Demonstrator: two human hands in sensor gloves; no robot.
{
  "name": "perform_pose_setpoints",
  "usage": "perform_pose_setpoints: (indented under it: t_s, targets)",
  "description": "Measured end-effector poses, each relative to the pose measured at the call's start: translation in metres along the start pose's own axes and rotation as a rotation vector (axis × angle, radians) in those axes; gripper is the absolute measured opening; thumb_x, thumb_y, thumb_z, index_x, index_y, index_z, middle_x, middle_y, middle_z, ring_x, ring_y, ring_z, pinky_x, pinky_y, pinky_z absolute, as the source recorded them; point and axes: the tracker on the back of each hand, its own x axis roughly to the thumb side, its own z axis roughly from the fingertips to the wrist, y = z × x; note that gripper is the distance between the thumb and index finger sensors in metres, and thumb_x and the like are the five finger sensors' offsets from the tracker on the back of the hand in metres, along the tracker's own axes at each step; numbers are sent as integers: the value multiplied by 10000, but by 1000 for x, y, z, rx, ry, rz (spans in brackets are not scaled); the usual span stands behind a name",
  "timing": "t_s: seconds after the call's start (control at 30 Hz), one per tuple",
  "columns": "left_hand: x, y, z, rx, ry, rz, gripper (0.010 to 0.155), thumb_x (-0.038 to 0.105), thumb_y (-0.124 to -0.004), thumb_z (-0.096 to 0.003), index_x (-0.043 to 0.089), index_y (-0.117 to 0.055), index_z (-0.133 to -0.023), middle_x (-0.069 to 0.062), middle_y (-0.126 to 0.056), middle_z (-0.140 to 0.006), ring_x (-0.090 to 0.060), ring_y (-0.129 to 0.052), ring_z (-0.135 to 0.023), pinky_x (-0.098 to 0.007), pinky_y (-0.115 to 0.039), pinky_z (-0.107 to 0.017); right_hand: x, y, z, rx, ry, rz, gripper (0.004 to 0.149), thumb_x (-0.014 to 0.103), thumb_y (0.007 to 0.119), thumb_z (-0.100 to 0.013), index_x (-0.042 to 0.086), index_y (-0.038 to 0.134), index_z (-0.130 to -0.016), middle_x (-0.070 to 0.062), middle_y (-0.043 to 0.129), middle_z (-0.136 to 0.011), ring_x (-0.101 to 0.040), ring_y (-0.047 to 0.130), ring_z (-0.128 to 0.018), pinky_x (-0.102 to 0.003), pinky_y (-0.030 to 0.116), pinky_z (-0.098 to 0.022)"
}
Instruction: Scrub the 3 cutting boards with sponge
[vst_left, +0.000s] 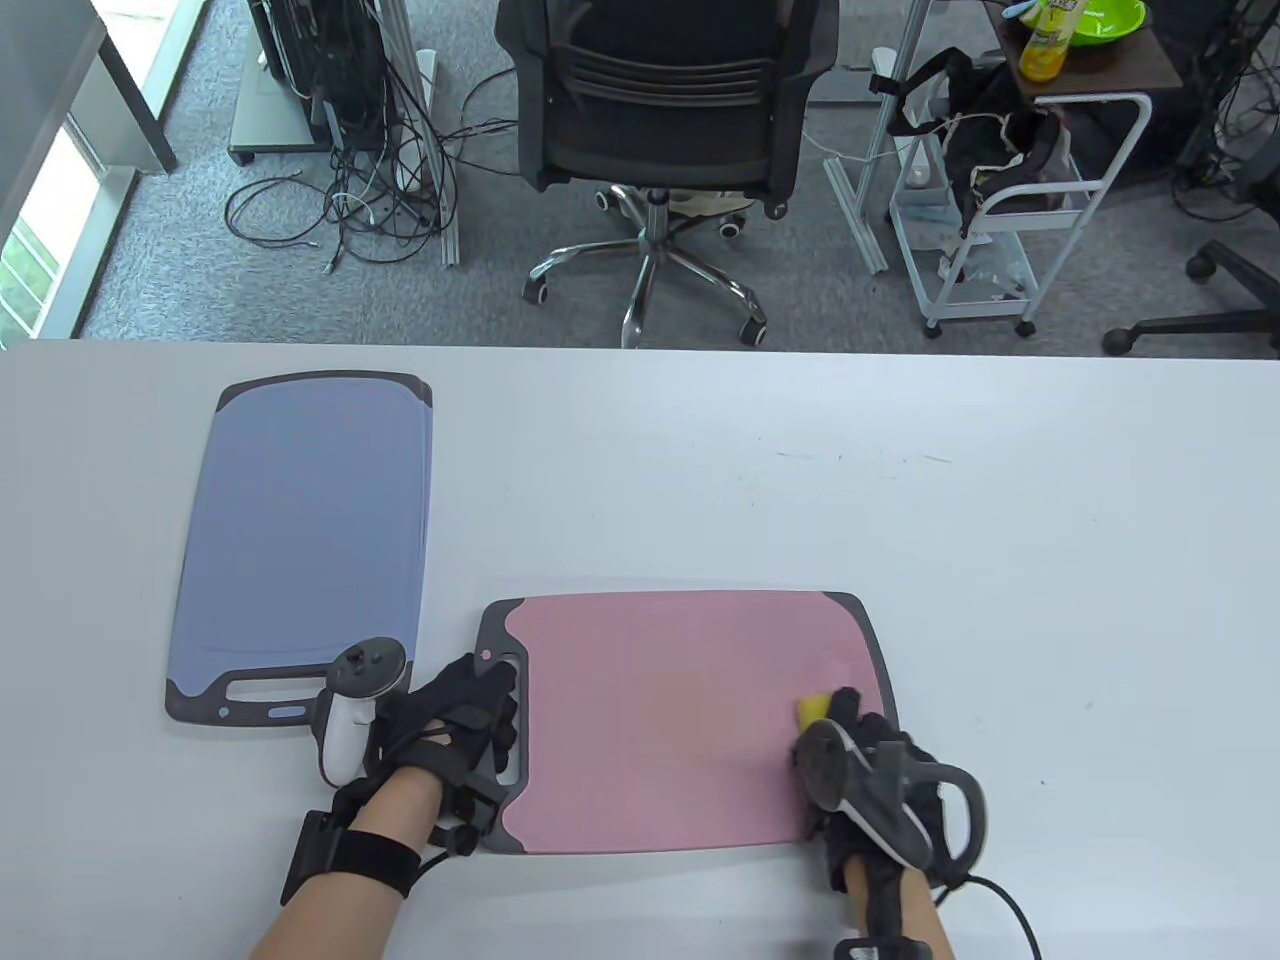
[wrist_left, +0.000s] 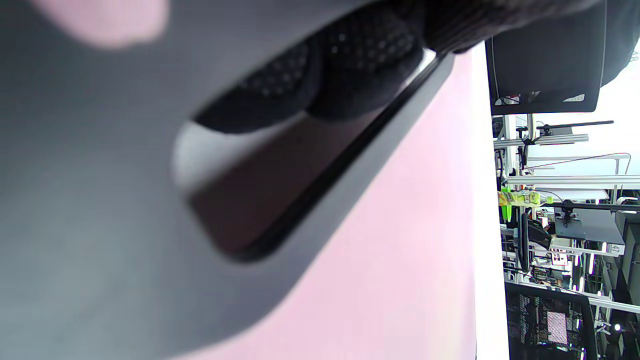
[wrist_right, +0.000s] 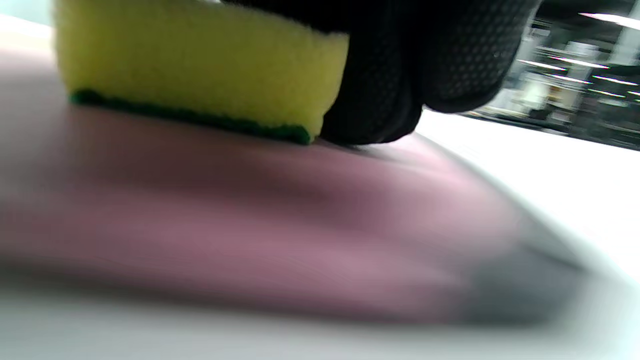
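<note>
A pink cutting board (vst_left: 660, 720) with grey ends lies near the table's front edge. My left hand (vst_left: 480, 710) holds its grey handle end, and in the left wrist view the fingertips (wrist_left: 350, 75) curl into the handle slot of the pink board (wrist_left: 410, 250). My right hand (vst_left: 840, 715) grips a yellow sponge (vst_left: 812, 708) and presses it on the board's right part. The right wrist view shows the sponge (wrist_right: 200, 65) green side down on the pink board (wrist_right: 250, 225), with gloved fingers (wrist_right: 425, 60) beside it. A blue cutting board (vst_left: 305, 540) lies to the left, untouched.
The white table (vst_left: 900, 480) stretches bare to the right and behind the pink board. Beyond its far edge stand an office chair (vst_left: 660, 120), a white cart (vst_left: 1000, 200) and floor cables (vst_left: 350, 200).
</note>
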Motion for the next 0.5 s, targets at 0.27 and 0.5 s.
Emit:
perform_pose_setpoints:
  t_s: [0.27,0.5]
  targets:
    - [-1,0,-1,-35,5,22,502,546,-715,-597,194,-672,-952,89,-914,-697,-8,-1029,-434,-253,-1001,-345,178,-21,22,-78,-572,39,691,551,695,-482,133,637,-1030,-103,828,-788,-254,901,-601,-477,770,-520]
    - [0,-1,0,-15,6,11,504,552,-717,-591,197,-681,-947,96,-921,-688,-1,-1034,-423,-247,-1005,-333,34,-4,2,1,-130,25,674,567,689,-481,217,601,-1051,-70,811,-825,-242,897,-620,-467,769,-522]
